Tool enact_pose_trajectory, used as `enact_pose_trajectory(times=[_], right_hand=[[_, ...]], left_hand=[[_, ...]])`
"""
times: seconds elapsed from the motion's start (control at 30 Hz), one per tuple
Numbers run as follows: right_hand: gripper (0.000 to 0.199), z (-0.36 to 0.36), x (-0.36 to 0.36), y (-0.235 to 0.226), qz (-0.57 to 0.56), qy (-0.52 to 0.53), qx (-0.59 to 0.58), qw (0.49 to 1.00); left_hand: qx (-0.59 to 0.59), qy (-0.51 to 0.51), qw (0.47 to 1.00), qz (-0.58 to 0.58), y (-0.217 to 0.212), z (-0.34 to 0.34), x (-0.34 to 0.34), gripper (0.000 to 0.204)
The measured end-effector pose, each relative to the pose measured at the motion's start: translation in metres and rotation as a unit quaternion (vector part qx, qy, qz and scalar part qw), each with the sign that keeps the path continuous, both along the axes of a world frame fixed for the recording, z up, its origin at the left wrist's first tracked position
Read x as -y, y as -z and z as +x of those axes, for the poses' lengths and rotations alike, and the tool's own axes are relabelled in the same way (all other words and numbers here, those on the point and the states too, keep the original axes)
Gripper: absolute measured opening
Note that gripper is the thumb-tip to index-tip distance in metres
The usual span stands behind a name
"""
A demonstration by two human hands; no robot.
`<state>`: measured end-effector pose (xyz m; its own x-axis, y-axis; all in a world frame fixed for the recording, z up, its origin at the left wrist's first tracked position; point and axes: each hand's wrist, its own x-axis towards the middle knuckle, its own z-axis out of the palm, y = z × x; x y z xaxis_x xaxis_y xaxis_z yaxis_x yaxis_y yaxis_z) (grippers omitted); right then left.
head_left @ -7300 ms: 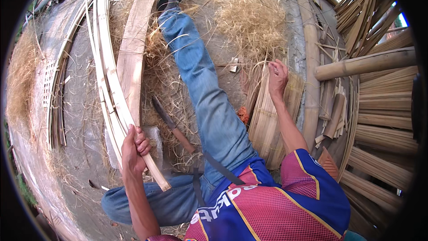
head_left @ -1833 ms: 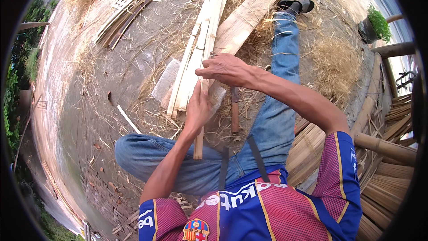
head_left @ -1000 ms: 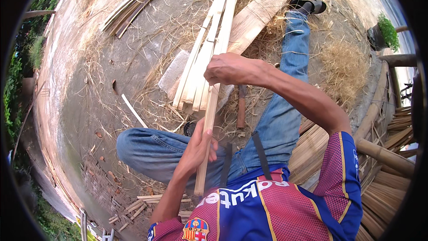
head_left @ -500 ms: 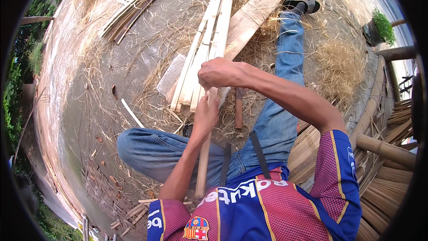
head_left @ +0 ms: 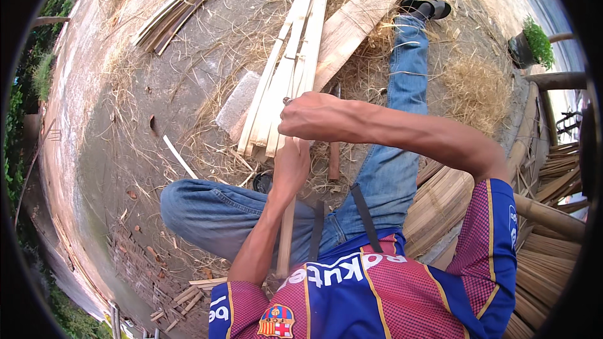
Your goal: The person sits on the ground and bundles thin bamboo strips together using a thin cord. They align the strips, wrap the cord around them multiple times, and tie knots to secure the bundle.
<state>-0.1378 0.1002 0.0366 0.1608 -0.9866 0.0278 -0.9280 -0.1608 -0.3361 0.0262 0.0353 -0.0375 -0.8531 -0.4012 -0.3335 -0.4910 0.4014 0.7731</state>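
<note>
The left hand (head_left: 293,164) grips 1 pale strip (head_left: 286,238), which hangs over the jeans (head_left: 217,213); the right hand (head_left: 317,117) clenches, contents hidden. More strips (head_left: 276,103) lie just beyond; how many are finished is unclear.

Bright daylight; strips (head_left: 271,110) beside the right hand (head_left: 317,117) glare nearly white; far around it, edges bend into black.

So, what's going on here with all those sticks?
A person sits on the ground. Their left hand grips a long, pale, flat strip of wood or bamboo. Their right hand is closed just beyond the left; what it grips is hidden. A bundle of similar pale strips lies in front, and a brown wooden handle shows near the outstretched, blue-denim leg.
</note>
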Motion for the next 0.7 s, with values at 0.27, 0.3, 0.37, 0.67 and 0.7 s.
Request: enact_pose_trajectory(times=[0.27,0.3,0.37,0.67,0.7], right_hand=[[0.007,0.007,-0.011,0.007,0.126,0.088,-0.108,0.982],[0.011,0.01,-0.014,0.013,0.135,0.094,-0.091,0.982],[0.014,0.008,-0.019,0.013,0.152,0.072,-0.025,0.985],[0.034,-0.009,0.006,0.032,0.094,0.134,0.24,0.957],[0.034,-0.009,0.004,0.038,0.067,0.16,0.239,0.955]], left_hand=[[0.013,0.029,0.999,-0.04,-0.004,0.001,0.004,0.037],[0.008,0.036,0.998,-0.044,-0.002,0.002,0.005,0.037],[0.026,0.026,0.998,-0.047,-0.001,0.002,0.003,0.035],[0.048,0.007,0.998,-0.049,-0.013,-0.003,-0.004,0.036],[0.044,0.01,0.997,-0.059,-0.012,-0.002,-0.004,0.037]])
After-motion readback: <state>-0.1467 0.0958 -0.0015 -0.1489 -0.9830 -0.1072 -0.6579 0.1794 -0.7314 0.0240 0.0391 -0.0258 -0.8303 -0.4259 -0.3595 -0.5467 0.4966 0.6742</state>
